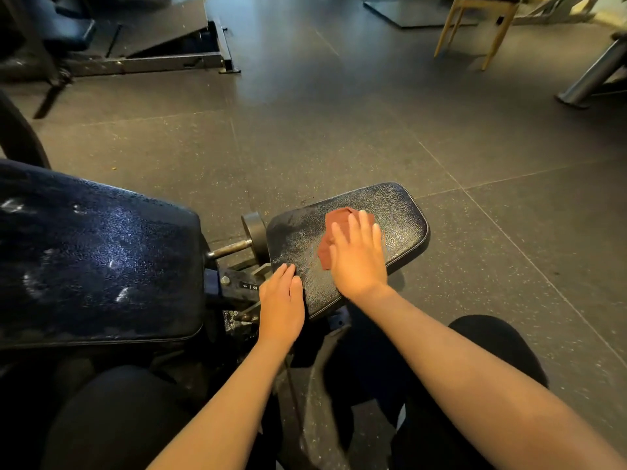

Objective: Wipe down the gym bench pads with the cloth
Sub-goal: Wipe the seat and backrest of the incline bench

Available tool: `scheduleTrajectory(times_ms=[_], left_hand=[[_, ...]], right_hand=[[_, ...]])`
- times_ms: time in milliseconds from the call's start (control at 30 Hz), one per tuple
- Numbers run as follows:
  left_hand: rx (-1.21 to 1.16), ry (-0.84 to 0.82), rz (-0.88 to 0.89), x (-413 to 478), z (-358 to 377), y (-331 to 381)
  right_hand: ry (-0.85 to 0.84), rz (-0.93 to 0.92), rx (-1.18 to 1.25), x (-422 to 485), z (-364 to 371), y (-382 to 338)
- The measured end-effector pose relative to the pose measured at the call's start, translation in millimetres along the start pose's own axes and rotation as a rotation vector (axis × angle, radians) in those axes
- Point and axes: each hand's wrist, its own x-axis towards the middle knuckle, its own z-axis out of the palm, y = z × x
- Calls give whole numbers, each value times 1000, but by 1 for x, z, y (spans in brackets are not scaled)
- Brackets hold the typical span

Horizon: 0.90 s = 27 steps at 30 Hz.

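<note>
Cloth [334, 232] is reddish-brown, crumpled flat on the small seat pad [400, 218], mostly under my right hand [358, 257]. Right fingers straight, slightly spread, pressing it down palm-flat. My left hand [281, 305] rests on the pad's near-left edge, fingers straight and together, holding nothing.

Seat pad: dark pebbled vinyl, glossy, piped edge. Larger back pad [98, 259] to the left, same dark vinyl, shiny with pale scuffs. Between them: metal pin with round knob [254, 230] and a numbered adjuster bracket [249, 285].

Floor [339, 130]: dark speckled rubber tiles, seams visible. Other machine frame [152, 59] upper left, pale wooden chair legs [475, 32] upper right, steel tube [593, 76] at far right.
</note>
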Motion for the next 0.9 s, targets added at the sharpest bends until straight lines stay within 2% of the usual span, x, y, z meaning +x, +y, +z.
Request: scheduleTrajectory(times_ms=[33, 133, 200, 267, 333, 400, 433, 533, 600, 667, 733, 800, 833, 900], left_hand=[[-7, -4, 17, 3, -1, 0], [-109, 31, 87, 11, -6, 2], [-83, 49, 104, 17, -7, 5], [7, 25, 60, 22, -5, 3], [22, -14, -2, 26, -1, 0], [20, -40, -19, 29, -1, 2], [37, -43, -8, 33, -3, 4], [18, -20, 97, 43, -13, 15], [-6, 24, 125, 51, -16, 18], [59, -19, 67, 62, -15, 19], [102, -75, 5, 73, -15, 18], [107, -57, 24, 77, -16, 17], [104, -42, 48, 77, -15, 18], [39, 13, 75, 75, -12, 17]], right_hand=[[-21, -39, 0, -2, 3, -9], [-182, -329, 36, -13, 13, -34], [-222, -399, 25, -7, 13, -28], [-153, -304, 11, 5, 8, -11], [-60, -102, -3, 16, 0, 5], [-36, 36, -30, 20, -3, 4], [-52, 27, -40, 19, -3, -6], [-196, -239, -13, 12, 8, -39], [-247, -329, 23, 18, 6, -37], [-158, -273, -3, 33, 2, -18], [-42, -89, -46, 45, -2, 2], [-42, 54, -45, 52, -3, 8], [-55, 66, -38, 53, -3, 3], [-113, -36, -18, 51, 2, -19]])
